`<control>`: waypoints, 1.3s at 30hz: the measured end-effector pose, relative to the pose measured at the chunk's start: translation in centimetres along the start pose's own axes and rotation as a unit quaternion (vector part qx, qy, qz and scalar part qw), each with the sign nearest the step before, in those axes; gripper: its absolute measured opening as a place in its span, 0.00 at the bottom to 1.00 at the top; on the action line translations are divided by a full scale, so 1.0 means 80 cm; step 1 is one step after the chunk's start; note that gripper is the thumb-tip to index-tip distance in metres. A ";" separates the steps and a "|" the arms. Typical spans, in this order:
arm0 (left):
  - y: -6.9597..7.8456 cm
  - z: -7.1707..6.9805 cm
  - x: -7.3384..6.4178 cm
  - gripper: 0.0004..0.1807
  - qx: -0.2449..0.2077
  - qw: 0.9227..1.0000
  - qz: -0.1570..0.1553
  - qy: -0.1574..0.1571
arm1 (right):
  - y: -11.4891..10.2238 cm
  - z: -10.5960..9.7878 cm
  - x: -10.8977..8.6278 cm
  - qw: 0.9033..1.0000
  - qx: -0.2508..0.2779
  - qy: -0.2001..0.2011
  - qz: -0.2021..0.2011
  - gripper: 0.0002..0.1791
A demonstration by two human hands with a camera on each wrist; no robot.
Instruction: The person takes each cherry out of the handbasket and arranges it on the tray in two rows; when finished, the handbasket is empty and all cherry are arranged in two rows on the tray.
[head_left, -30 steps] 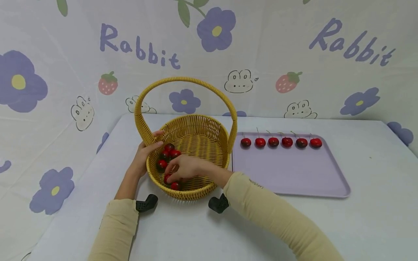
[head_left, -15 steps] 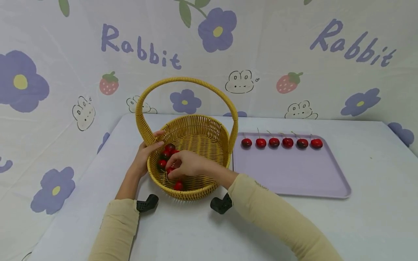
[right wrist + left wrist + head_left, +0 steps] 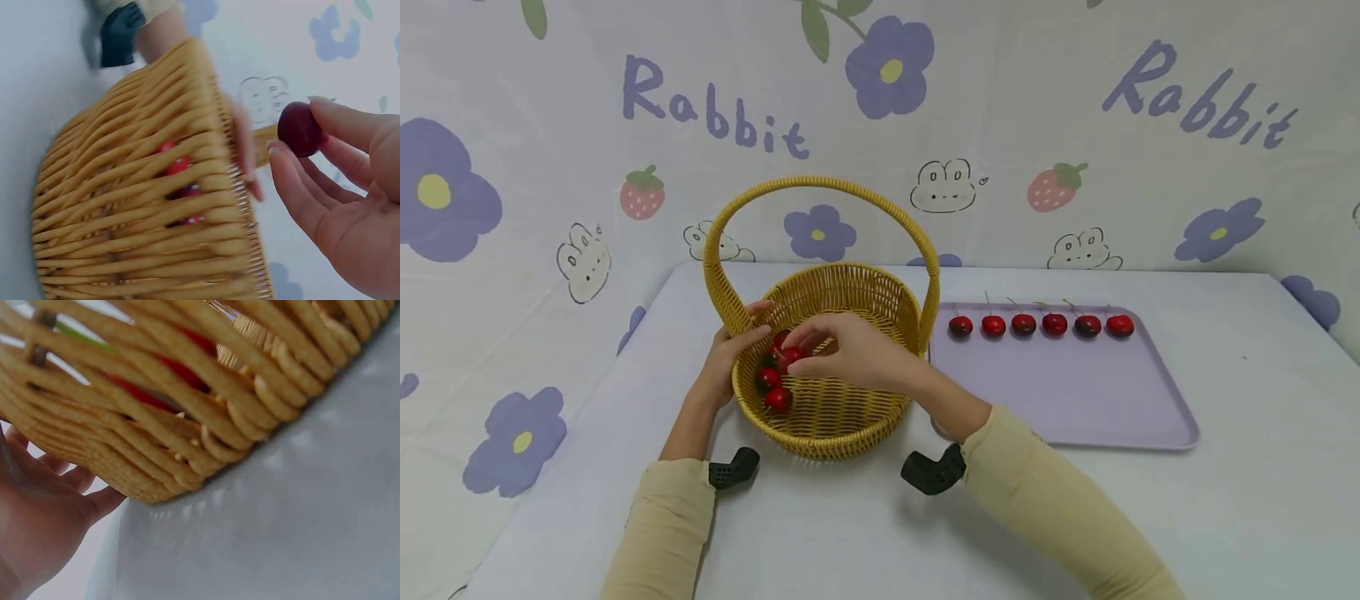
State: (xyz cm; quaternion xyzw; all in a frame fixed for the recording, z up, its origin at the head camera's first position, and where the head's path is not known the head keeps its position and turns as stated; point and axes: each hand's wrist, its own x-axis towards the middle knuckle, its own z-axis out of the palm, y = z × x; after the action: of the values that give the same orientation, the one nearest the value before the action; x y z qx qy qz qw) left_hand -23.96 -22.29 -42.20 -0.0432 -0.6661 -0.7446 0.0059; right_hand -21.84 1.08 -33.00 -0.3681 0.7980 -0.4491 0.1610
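Note:
My left hand (image 3: 724, 358) grips the left rim of a round yellow wicker basket (image 3: 850, 417), near the base of its tall handle; in the left wrist view that hand (image 3: 47, 512) lies against the outside of the weave. Over the left half of the basket, my right hand (image 3: 857, 354) pinches a dark red cherry (image 3: 301, 130) between thumb and fingertips. The right wrist view shows the held cherry raised past the rim. Several cherries (image 3: 778, 400) lie inside along the basket's left wall, some partly covered by the right hand.
A lilac tray (image 3: 1060, 400) stands right of the basket, with a row of several stemmed cherries (image 3: 1023, 325) along its back edge. Black wrist devices (image 3: 934, 469) stick out by both sleeves. A printed cloth (image 3: 985, 100) hangs behind the white table (image 3: 820, 533).
My right hand has picked a cherry from the basket's front left and lifted it up and back. The cherries left inside have shifted a little. My left hand stays on the rim.

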 end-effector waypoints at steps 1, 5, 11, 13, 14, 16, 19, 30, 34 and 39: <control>0.000 0.000 0.000 0.24 -0.001 1.000 0.000 0.000 | -0.002 -0.003 -0.004 1.000 0.011 0.004 -0.002 0.16; 0.001 0.002 0.000 0.26 -0.001 1.000 0.003 0.001 | -0.008 -0.017 -0.020 0.998 0.059 0.012 -0.009 0.16; 0.003 0.003 -0.001 0.27 -0.003 1.000 0.007 -0.002 | -0.017 -0.040 -0.050 0.990 0.143 0.013 0.005 0.18; 0.004 0.003 -0.001 0.27 -0.001 1.000 0.008 -0.002 | -0.019 -0.049 -0.060 0.987 0.157 0.017 0.011 0.17; 0.004 0.003 -0.001 0.26 0.000 1.000 0.009 -0.001 | -0.019 -0.053 -0.066 0.986 0.163 0.019 0.013 0.17; 0.004 0.003 -0.001 0.27 0.001 1.000 0.006 -0.001 | -0.017 -0.061 -0.076 0.985 0.167 0.026 0.020 0.17; 0.003 0.003 -0.001 0.27 -0.002 1.000 0.004 -0.002 | -0.011 -0.074 -0.090 0.982 0.182 0.039 0.031 0.17; 0.003 0.002 -0.002 0.27 0.002 1.000 0.002 0.001 | 0.028 -0.120 -0.135 0.971 0.182 0.115 0.102 0.21; 0.004 0.002 -0.003 0.27 0.005 1.000 0.002 0.000 | 0.046 -0.135 -0.149 0.962 0.188 0.142 0.138 0.25; 0.002 0.002 -0.002 0.27 0.005 1.000 0.001 0.000 | 0.072 -0.146 -0.159 0.947 0.239 0.161 0.145 0.23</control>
State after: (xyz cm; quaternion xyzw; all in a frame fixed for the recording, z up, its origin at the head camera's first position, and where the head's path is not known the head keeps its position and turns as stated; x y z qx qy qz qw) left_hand -23.77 -22.13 -41.99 -0.0441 -0.6699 -0.7411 0.0066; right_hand -22.63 19.25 -32.37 -0.1219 0.7272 -0.6519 0.1772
